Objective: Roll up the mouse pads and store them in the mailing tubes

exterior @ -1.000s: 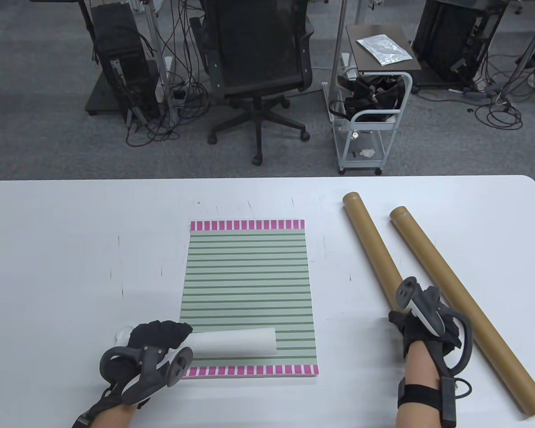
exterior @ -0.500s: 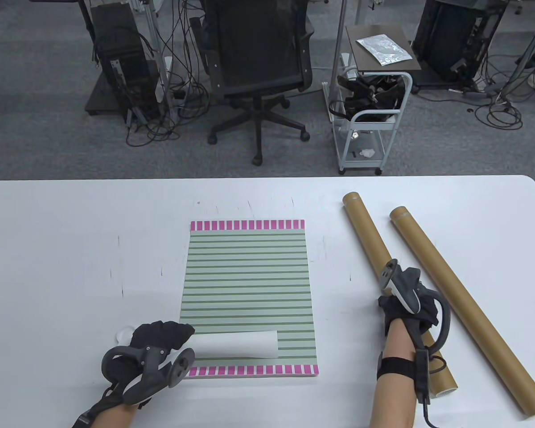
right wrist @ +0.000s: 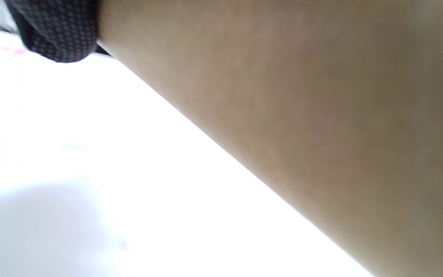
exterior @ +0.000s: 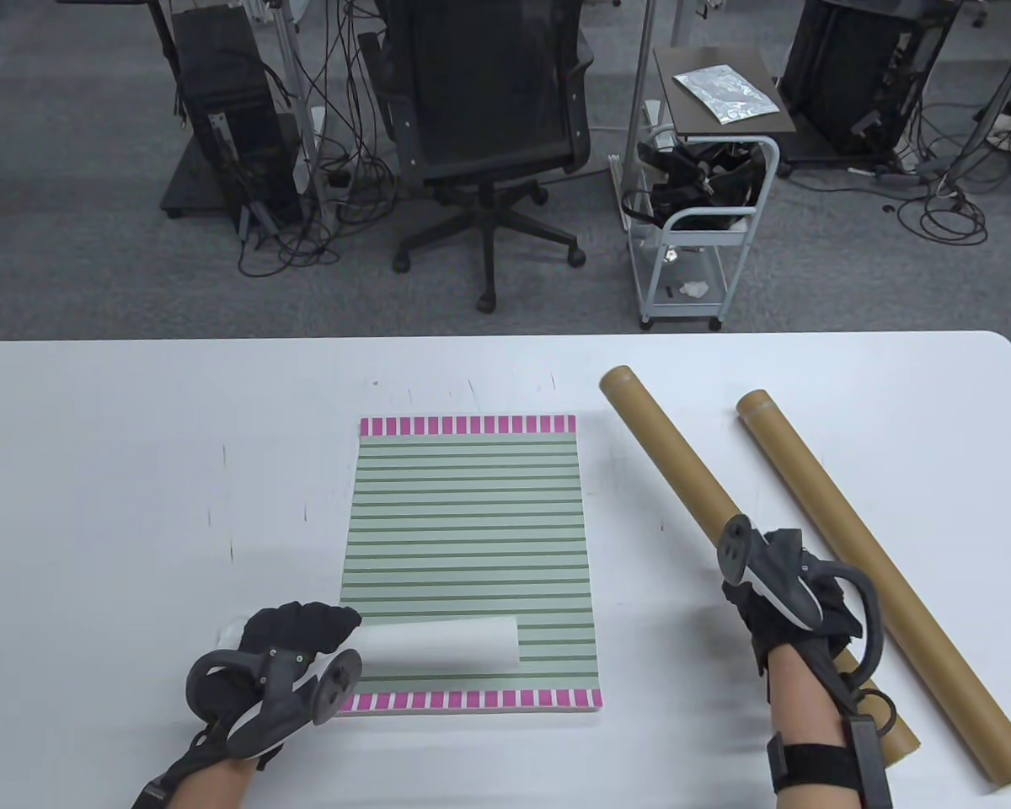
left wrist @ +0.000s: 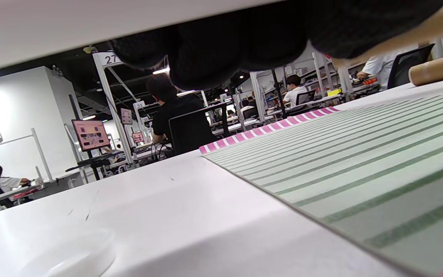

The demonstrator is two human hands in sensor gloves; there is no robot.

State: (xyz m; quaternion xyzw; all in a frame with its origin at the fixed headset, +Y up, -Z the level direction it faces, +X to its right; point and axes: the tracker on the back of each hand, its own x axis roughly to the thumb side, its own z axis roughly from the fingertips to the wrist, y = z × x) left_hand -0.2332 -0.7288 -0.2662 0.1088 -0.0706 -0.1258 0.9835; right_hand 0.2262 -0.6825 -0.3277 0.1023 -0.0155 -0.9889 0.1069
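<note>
A white rolled mouse pad (exterior: 446,645) lies across the near end of a flat green-striped mouse pad (exterior: 468,522) with pink-checked ends. My left hand (exterior: 299,632) holds the roll's left end; its fingers (left wrist: 221,50) hang over the striped pad (left wrist: 360,154) in the left wrist view. My right hand (exterior: 788,598) grips the left brown mailing tube (exterior: 665,459) near its middle. That tube (right wrist: 321,115) fills the right wrist view, with one fingertip (right wrist: 56,34) on it. A second tube (exterior: 842,522) lies to the right.
A round translucent cap (exterior: 232,628) lies on the white table (exterior: 93,506) just left of my left hand, and shows in the left wrist view (left wrist: 71,254). An office chair (exterior: 489,126) and a small cart (exterior: 699,219) stand beyond the far edge.
My right hand moved onto the left tube and took hold of it. The tube's far end swung left and its near end shifted right. The left hand and roll barely moved.
</note>
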